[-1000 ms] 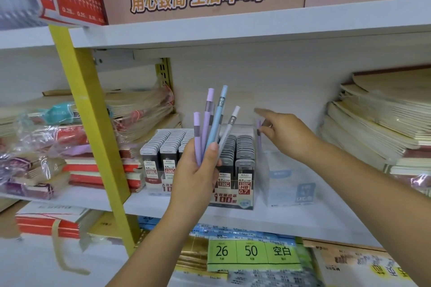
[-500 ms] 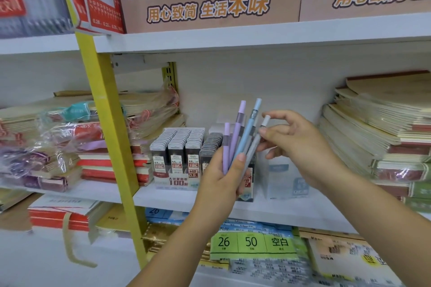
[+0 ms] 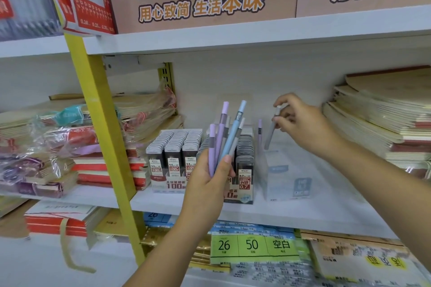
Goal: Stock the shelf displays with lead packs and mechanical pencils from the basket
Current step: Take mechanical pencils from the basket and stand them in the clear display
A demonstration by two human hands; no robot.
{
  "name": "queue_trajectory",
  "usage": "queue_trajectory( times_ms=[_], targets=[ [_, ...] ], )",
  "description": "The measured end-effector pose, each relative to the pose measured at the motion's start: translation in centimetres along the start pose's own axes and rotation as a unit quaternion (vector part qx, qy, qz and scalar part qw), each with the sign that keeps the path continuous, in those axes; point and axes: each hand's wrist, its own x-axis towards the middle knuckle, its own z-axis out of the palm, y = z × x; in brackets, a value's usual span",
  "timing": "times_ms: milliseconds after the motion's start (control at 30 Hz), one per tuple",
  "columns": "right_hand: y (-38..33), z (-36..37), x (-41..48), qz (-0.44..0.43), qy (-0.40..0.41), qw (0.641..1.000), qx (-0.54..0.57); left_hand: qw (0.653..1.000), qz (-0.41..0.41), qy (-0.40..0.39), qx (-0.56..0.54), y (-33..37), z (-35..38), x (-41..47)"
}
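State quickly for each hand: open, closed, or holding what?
Left hand: closed round a bundle of mechanical pencils.
Right hand: pinching a single grey pencil.

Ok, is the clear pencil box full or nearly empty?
Nearly empty: one purple pencil stands inside the clear box, at its left; the right hand pinches a grey pencil above it.

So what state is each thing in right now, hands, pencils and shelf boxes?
Left hand, grips the bunch of purple and blue mechanical pencils, upright and fanned.
Right hand, pinches one grey mechanical pencil, tilted, tip down.
Clear plastic display box, open-topped, one purple pencil standing inside.
Black lead packs, upright in tight rows in their cardboard tray.
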Motion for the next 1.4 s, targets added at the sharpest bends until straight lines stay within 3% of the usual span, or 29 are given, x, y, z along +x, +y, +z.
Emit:
queue_trajectory(
  times_ms=[233, 567, 1400],
  targets=[
    [1.3, 1.7, 0.3, -0.025, -0.048, 0.997, -0.050, 1.000, 0.009, -0.007, -0.002, 0.1, -0.2, 0.3],
    [1.0, 2.5, 1.2, -0.049, -0.018, 0.995, -0.081, 1.000, 0.002, -0.004, 0.001, -0.7, -0.4, 0.3],
    [1.0, 2.9, 1.3, 0.003, -0.075, 0.992, -0.097, 1.000, 0.000, 0.008, 0.006, -1.0, -0.9, 0.1]
  ],
)
